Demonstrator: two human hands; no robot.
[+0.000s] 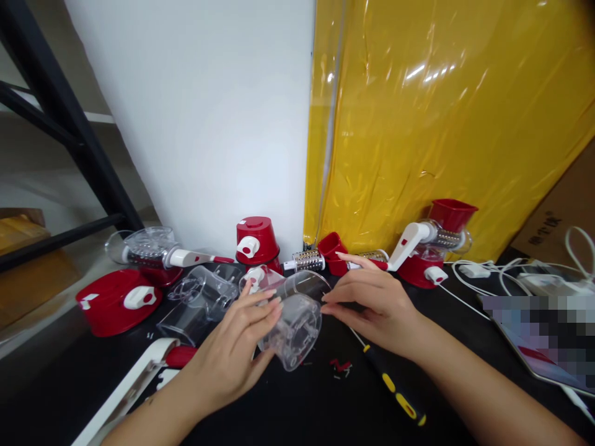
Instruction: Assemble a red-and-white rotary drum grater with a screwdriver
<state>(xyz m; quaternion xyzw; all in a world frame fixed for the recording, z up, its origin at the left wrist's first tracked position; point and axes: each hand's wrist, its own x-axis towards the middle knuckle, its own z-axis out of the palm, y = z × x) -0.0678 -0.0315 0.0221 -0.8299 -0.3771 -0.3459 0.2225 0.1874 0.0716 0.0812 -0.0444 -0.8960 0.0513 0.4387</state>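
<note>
My left hand (244, 334) grips a clear plastic grater housing (297, 331) above the black table, its round end tilted toward me. Close to the housing's right edge, my right hand (372, 300) has thumb and fingertips pinched together; anything between them is too small to make out. Below that hand lies a screwdriver (395, 393) with a black and yellow handle. Small red pieces and screws (341, 367) are scattered on the table under the housing.
An assembled rotary grater (430, 248) stands at back right, beside white cables and a tablet (539, 347). Red bases (118, 303), more clear housings (199, 297) and grating drums (309, 261) line the back and left. A white crank handle part (130, 384) lies front left.
</note>
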